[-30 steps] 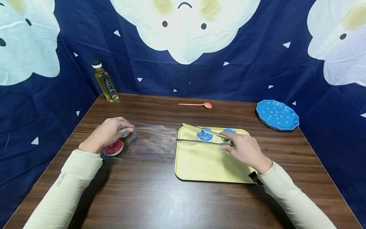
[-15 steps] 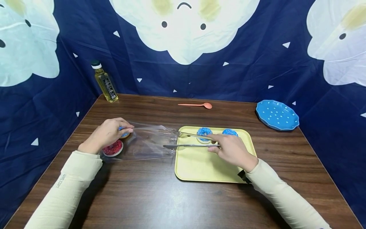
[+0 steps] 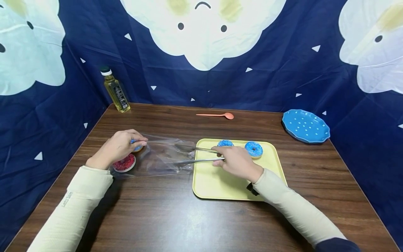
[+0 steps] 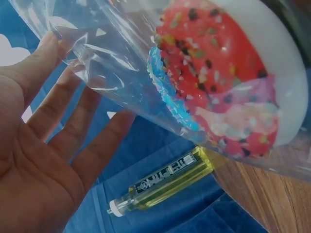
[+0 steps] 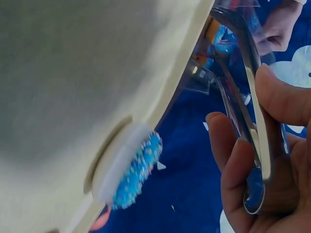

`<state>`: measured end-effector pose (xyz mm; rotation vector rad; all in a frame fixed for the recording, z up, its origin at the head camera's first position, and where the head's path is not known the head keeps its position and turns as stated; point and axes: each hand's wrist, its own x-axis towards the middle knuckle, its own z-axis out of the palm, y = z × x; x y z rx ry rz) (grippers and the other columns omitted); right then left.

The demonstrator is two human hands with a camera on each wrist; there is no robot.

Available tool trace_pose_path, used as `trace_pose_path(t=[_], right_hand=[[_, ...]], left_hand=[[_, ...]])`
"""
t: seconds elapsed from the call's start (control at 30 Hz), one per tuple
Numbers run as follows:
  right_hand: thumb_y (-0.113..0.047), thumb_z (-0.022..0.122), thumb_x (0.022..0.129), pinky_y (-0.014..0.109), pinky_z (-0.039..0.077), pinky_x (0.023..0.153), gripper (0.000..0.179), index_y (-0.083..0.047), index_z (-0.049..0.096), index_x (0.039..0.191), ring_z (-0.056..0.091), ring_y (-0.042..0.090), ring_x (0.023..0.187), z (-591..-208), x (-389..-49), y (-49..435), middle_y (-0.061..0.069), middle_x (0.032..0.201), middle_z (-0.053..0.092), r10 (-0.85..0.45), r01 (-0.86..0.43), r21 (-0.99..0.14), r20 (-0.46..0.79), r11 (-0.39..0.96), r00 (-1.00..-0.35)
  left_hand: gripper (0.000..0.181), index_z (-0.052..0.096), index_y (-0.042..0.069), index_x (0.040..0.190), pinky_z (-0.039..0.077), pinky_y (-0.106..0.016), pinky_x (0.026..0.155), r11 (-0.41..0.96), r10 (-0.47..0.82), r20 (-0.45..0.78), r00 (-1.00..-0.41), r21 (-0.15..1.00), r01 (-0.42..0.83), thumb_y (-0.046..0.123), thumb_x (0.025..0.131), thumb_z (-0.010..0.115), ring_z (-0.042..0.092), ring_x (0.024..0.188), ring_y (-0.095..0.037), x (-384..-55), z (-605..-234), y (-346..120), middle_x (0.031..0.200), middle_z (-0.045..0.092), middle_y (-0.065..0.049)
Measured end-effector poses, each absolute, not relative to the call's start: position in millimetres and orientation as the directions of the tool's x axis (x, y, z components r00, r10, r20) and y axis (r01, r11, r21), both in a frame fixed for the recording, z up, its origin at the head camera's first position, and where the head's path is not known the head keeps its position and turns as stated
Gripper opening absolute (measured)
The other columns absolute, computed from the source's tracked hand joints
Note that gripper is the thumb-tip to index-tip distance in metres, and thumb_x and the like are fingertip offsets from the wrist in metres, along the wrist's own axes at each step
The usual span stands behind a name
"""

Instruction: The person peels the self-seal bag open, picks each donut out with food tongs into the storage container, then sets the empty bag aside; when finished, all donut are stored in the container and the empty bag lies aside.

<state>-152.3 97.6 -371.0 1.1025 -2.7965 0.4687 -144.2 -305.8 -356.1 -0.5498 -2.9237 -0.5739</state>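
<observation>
- The right hand (image 3: 237, 161) grips metal tongs (image 3: 201, 160), thumb on one arm and fingers curled round the other; it has moved leftward across the yellow tray (image 3: 214, 187) since a second ago.
- The tong tips, then at the tray's left edge, now reach over the clear plastic bag (image 3: 163, 157), spread apart; whether they lie inside it cannot be told.
- The left hand (image 3: 119, 148) has stayed put, thumb and forefinger pinching the bag's film, other fingers loosely extended.
- Inside the bag, the red-sprinkled donut (image 3: 124, 163) and a blue-iced donut (image 3: 138, 148) lie where they did.
- On the tray, the right-hand blue donut (image 3: 253, 149) has come fully into sight, while the hand now partly covers the left-hand blue donut (image 3: 225, 142).
</observation>
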Motion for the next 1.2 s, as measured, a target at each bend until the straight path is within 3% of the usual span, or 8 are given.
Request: trace_pose_path(t=[0.23,0.4,0.5,0.63,0.8,0.97,1.2], right_hand=[[-0.036,0.078,0.089,0.041,0.054,0.064,0.05,-0.013,0.066,0.131,0.068,0.02,0.085,-375.4,-158.9,81.1,-0.001,0.097,0.073,-0.65,-0.659,-0.311,0.147,0.685,-0.746],[-0.036,0.079,0.088,0.045,0.054,0.085,0.063,-0.006,0.059,0.139,0.067,0.027,0.104,-372.8,-162.0,78.8,0.01,0.117,0.071,-0.641,-0.608,-0.38,0.049,0.697,-0.766],[-0.033,0.081,0.087,0.044,0.052,0.094,0.064,0.0,0.058,0.137,0.065,0.03,0.111,-371.1,-164.4,79.2,0.015,0.12,0.068,-0.634,-0.573,-0.412,-0.016,0.709,-0.773],[-0.029,0.079,0.089,0.04,0.053,0.084,0.051,-0.001,0.064,0.129,0.065,0.022,0.096,-370.8,-167.5,78.3,0.005,0.102,0.07,-0.637,-0.569,-0.415,-0.037,0.71,-0.77],[-0.032,0.075,0.093,0.037,0.052,0.067,0.038,-0.007,0.067,0.12,0.062,0.016,0.074,-374.3,-171.8,67.9,-0.004,0.084,0.066,-0.656,-0.613,-0.384,0.024,0.691,-0.755],[-0.034,0.071,0.096,0.041,0.054,0.065,0.041,-0.004,0.065,0.123,0.066,0.021,0.076,-378.3,-176.1,48.5,0.004,0.088,0.068,-0.673,-0.643,-0.373,0.062,0.669,-0.737],[-0.034,0.069,0.097,0.042,0.055,0.086,0.053,0.001,0.058,0.135,0.069,0.029,0.1,-381.1,-183.5,20.7,0.015,0.116,0.07,-0.689,-0.65,-0.391,0.055,0.651,-0.723]], left_hand=[[0.017,0.079,0.005,0.107,0.055,-0.05,0.082,0.857,0.341,0.204,-0.918,0.334,0.392,0.015,0.097,0.068,0.068,0.095,-0.029,-144.4,-356.7,-306.2,0.104,0.071,-0.01],[0.018,0.079,0.005,0.108,0.055,-0.049,0.081,0.857,0.339,0.197,-0.92,0.339,0.388,0.016,0.098,0.068,0.068,0.095,-0.028,-144.7,-356.7,-306.6,0.104,0.071,-0.009],[0.019,0.079,0.006,0.108,0.055,-0.049,0.081,0.857,0.34,0.193,-0.92,0.339,0.388,0.018,0.098,0.068,0.068,0.095,-0.028,-144.9,-356.7,-307.0,0.105,0.071,-0.009],[0.019,0.079,0.007,0.108,0.055,-0.049,0.083,0.857,0.342,0.195,-0.919,0.337,0.39,0.019,0.098,0.068,0.068,0.096,-0.027,-144.8,-356.9,-307.8,0.105,0.071,-0.008],[0.019,0.079,0.007,0.108,0.054,-0.05,0.084,0.86,0.333,0.186,-0.924,0.342,0.379,0.019,0.098,0.068,0.068,0.096,-0.027,-143.6,-355.3,-307.4,0.106,0.071,-0.008],[0.018,0.079,0.007,0.107,0.054,-0.05,0.083,0.86,0.337,0.188,-0.922,0.337,0.383,0.018,0.098,0.068,0.068,0.095,-0.027,-143.2,-354.5,-306.4,0.105,0.071,-0.008],[0.013,0.08,0.006,0.102,0.054,-0.049,0.083,0.853,0.351,0.225,-0.909,0.324,0.41,0.013,0.096,0.071,0.069,0.093,-0.026,-144.1,-353.7,-305.5,0.101,0.072,-0.007]])
